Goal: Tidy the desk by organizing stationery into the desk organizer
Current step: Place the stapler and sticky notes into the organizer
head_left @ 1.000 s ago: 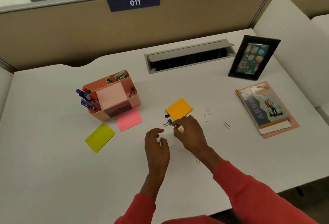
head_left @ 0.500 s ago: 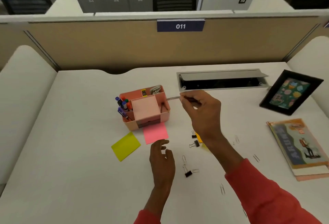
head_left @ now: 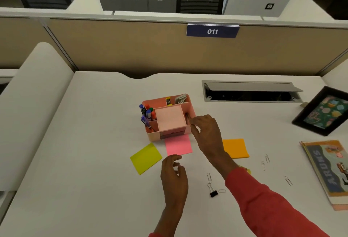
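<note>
R hand (head_left: pixel 206 133) at organizer (head_left: pixel 192 108) edge

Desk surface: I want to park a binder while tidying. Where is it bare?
The desk is bare left of the organizer and yellow note, and behind it. Crowded: paper clips and binder clip between right hand and notebook.
</note>
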Available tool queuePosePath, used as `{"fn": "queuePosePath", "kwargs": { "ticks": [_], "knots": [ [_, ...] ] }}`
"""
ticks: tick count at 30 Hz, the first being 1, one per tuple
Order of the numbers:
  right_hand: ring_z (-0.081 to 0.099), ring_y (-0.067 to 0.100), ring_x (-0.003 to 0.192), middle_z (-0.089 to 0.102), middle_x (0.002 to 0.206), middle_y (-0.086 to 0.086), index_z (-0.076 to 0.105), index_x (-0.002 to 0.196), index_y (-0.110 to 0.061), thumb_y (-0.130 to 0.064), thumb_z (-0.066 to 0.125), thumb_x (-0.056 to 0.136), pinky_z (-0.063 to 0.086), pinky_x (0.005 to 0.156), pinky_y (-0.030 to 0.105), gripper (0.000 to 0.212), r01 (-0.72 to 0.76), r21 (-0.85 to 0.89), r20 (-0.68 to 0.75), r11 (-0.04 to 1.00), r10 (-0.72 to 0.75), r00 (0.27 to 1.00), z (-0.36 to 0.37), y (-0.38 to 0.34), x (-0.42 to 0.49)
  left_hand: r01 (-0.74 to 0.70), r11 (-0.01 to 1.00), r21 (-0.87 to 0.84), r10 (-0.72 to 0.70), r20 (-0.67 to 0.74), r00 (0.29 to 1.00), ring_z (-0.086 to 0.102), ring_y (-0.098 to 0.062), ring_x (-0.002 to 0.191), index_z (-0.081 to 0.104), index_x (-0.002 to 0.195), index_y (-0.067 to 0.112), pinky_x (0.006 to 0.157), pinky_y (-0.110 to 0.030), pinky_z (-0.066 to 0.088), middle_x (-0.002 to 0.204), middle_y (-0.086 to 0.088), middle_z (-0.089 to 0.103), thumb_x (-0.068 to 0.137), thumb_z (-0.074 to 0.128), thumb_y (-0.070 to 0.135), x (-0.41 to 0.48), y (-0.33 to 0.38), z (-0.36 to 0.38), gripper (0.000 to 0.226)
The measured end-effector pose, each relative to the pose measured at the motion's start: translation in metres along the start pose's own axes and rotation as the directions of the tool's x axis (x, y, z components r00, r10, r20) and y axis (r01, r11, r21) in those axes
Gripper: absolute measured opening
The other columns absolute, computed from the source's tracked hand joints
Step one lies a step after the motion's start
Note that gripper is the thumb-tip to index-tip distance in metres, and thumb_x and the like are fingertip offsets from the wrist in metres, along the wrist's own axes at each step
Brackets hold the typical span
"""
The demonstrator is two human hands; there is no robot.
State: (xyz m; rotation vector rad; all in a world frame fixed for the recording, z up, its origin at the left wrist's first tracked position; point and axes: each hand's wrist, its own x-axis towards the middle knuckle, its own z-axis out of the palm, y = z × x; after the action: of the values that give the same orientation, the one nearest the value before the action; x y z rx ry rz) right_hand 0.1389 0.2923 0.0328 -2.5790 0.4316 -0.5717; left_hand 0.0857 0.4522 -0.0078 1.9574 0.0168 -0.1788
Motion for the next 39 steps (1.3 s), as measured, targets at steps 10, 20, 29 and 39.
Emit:
{"fn": "queuePosePath", "kwargs": {
  "ticks": [10, 20, 29, 39],
  "knots": [
    [0.058, 0.021, 0.109, 0.069, 0.122, 0.000, 0.069, 0.122, -0.016, -0.018, 0.067, 0.090, 0.046, 0.092, 0.035, 0.031, 0.018, -0.099, 0.099, 0.995, -0.008, 0.995, 0.001, -0.002, -0.009, -0.012, 1.000, -0.019, 0.013, 0.025, 1.000, 0.062, -0.002, 0.097, 0.063, 0.112, 0.024, 0.083, -0.028, 0.058, 0.113, 0.012, 0.062, 0.092, 0.059, -0.003, 0.003, 0.004, 0.012, 0.034],
    [0.057, 0.021, 0.120, 0.062, 0.129, -0.003, 0.061, 0.131, -0.027, -0.022, 0.071, 0.091, 0.048, 0.100, 0.037, 0.041, -0.320, 0.021, 0.099, 0.947, 0.316, 0.944, -0.058, 0.113, -0.106, -0.076, 0.995, -0.072, 0.087, 0.165, 0.983, 0.062, -0.004, 0.103, 0.061, 0.112, 0.029, 0.075, -0.020, 0.053, 0.117, 0.013, 0.062, 0.090, 0.055, -0.005, -0.021, 0.021, 0.046, 0.041],
    [0.062, 0.020, 0.105, 0.063, 0.120, -0.002, 0.065, 0.125, -0.026, -0.022, 0.077, 0.084, 0.051, 0.088, 0.033, 0.043, -0.321, -0.078, 0.258, 0.944, 0.330, 0.908, -0.064, 0.148, -0.164, -0.094, 0.995, -0.045, 0.102, 0.251, 0.962, 0.061, 0.000, 0.102, 0.061, 0.113, 0.028, 0.078, -0.023, 0.055, 0.120, 0.012, 0.060, 0.090, 0.053, -0.006, -0.054, 0.029, 0.074, 0.041],
    [0.065, 0.010, 0.084, 0.068, 0.094, -0.015, 0.064, 0.103, -0.032, -0.018, 0.072, 0.089, 0.056, 0.069, 0.025, 0.021, -0.364, 0.289, 0.193, 0.885, 0.319, 0.928, -0.093, 0.092, -0.115, -0.066, 0.997, -0.026, 0.071, 0.228, 0.971, 0.062, -0.002, 0.101, 0.058, 0.109, 0.036, 0.081, -0.009, 0.049, 0.120, 0.014, 0.060, 0.089, 0.053, -0.006, -0.053, 0.033, 0.072, 0.046]
  ]
}}
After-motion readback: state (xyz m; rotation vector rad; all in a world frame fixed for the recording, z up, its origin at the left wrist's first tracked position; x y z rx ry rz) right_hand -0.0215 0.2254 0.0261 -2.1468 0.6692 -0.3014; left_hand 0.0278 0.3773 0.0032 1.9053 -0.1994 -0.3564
